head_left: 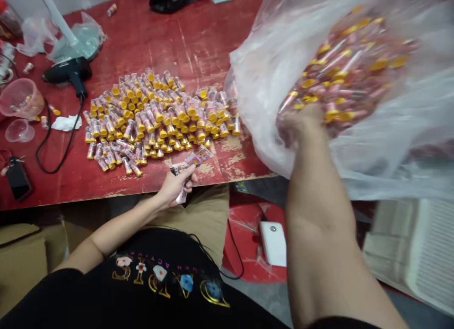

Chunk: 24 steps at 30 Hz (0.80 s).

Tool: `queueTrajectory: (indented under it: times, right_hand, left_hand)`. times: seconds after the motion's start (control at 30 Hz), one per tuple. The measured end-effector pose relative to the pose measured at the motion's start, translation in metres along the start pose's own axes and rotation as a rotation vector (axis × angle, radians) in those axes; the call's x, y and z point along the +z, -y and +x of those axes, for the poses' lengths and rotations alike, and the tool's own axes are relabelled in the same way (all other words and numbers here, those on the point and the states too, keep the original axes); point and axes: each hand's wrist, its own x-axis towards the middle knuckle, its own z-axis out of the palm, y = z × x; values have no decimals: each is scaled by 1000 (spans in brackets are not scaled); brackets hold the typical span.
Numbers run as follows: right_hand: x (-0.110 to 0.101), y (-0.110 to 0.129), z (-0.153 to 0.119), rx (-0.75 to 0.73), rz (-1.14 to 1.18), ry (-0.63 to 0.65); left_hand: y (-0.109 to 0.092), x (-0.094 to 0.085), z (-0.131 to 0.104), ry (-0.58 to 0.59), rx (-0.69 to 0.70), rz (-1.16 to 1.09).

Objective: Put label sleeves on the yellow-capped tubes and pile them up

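My left hand [177, 183] is closed on several thin printed plastic labels [193, 160] at the table's front edge. Behind it lies a big heap of small clear tubes with yellow caps [159, 114], with pink print on their sides. On the right, my right hand [301, 122] reaches into the mouth of a large clear plastic bag [262, 78]. Inside the bag is a mass of the same yellow-capped tubes [340, 78], against which the hand rests. Motion smears the right fingers, so whether they grip a tube is unclear.
On the left are a black heat gun [69, 73] with its cord, a pink basket [21, 98], a small clear cup [20, 130], crumpled tissue [66, 123] and a phone [18, 177]. A white power bank [273, 243] lies on a red stool [244, 253] below.
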Motion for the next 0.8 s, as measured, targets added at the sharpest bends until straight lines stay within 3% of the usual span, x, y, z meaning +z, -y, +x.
queueTrajectory:
  times: [0.07, 0.13, 0.23, 0.3, 0.4, 0.53, 0.8]
  right_hand:
    - [1, 18, -32, 84, 116, 28]
    - [6, 37, -82, 148, 212, 112]
    - [19, 68, -162, 166, 370, 378]
    - [26, 86, -193, 203, 552, 500]
    - [27, 102, -199, 134, 579, 576]
    - [27, 108, -186, -53, 457, 697]
    - [38, 102, -223, 146, 582, 611]
  left_hand:
    - [0, 2, 2, -7, 11, -21]
    - [3, 4, 3, -6, 27, -35]
    - [12, 3, -1, 13, 49, 2]
    - [14, -3, -4, -35, 120, 65]
    - [8, -16, -7, -167, 310, 133]
    - [-4, -22, -7, -32, 381, 228]
    - [0, -17, -6, -109, 397, 25]
